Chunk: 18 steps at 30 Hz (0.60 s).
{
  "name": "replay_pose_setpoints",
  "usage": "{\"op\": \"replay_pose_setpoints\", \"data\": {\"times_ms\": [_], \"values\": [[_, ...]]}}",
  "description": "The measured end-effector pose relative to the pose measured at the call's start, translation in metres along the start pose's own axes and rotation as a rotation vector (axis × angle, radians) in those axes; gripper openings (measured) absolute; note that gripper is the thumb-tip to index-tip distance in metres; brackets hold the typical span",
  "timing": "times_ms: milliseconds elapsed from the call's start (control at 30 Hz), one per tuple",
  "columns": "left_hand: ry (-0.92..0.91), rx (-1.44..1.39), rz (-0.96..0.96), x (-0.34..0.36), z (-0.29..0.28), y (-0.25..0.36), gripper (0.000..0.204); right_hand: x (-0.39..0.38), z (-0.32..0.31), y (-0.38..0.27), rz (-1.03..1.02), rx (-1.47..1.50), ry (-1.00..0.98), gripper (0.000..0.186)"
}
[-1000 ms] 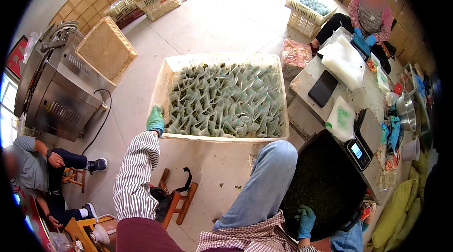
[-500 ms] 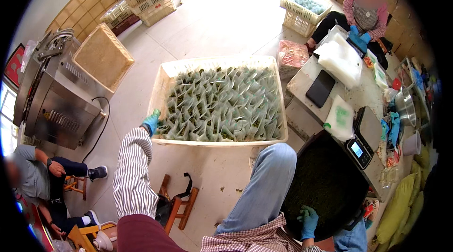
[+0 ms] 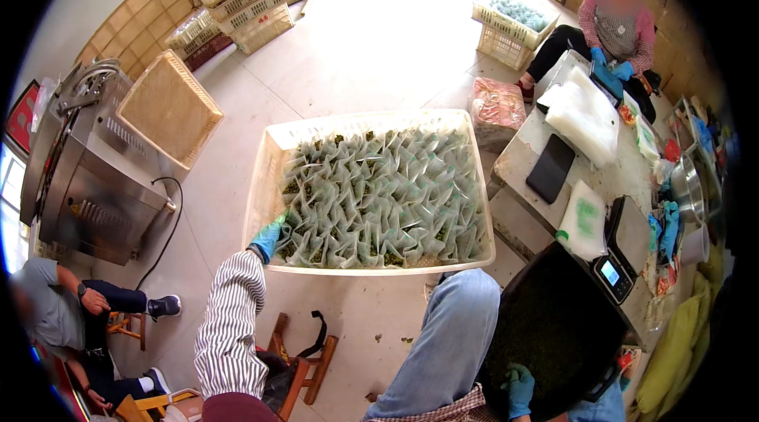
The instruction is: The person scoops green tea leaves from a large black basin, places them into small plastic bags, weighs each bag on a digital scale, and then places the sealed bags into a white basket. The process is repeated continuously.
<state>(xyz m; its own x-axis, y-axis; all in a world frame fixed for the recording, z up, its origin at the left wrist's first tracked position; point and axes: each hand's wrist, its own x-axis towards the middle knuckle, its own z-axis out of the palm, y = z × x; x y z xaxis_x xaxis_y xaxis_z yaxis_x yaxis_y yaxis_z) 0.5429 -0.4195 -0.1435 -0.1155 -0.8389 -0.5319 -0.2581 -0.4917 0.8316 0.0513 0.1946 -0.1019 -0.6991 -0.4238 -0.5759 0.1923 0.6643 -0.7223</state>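
A large cream plastic crate (image 3: pixel 379 271) in front of me is filled with rows of upright translucent pouches (image 3: pixel 379 193) with dark green contents. My left hand (image 3: pixel 269 238), in a blue-green glove, reaches over the crate's near-left corner. Its fingertips meet the pouches there; whether they grip one is hidden. At lower right, my right hand (image 3: pixel 519 387), gloved in blue, rests in a big black basin (image 3: pixel 609 272) of dark green loose material (image 3: pixel 545 327). Its fingers are partly curled and apart, with nothing visible held in them.
Right of the crate, a table holds a digital scale (image 3: pixel 617 268), a phone (image 3: pixel 551 169) and clear bags (image 3: pixel 583 121). A gloved co-worker (image 3: pixel 617 26) sits beyond. Another person (image 3: pixel 63 303) sits left, below a steel machine (image 3: pixel 95 177). A wooden stool (image 3: pixel 304 367) stands near my left arm.
My left hand has moved inward from the crate's left side to the pouches at the near-left corner. My right hand stays in the basin. The whole view has shifted slightly.
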Motion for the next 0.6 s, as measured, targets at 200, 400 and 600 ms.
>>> {"op": "replay_pose_setpoints", "data": {"times_ms": [200,400,600], "values": [[-0.061,0.267,-0.042,0.004,-0.014,0.066,0.06,-0.002,-0.004,-0.006,0.015,0.037,-0.008,0.022],[-0.043,-0.192,0.065,0.077,-0.02,0.069,0.076,-0.012,0.003,-0.026,0.008,0.099,-0.02,0.024],[0.03,-0.268,0.196,0.101,0.02,0.083,0.065,-0.015,0.004,-0.037,-0.007,0.062,-0.03,0.022]]}}
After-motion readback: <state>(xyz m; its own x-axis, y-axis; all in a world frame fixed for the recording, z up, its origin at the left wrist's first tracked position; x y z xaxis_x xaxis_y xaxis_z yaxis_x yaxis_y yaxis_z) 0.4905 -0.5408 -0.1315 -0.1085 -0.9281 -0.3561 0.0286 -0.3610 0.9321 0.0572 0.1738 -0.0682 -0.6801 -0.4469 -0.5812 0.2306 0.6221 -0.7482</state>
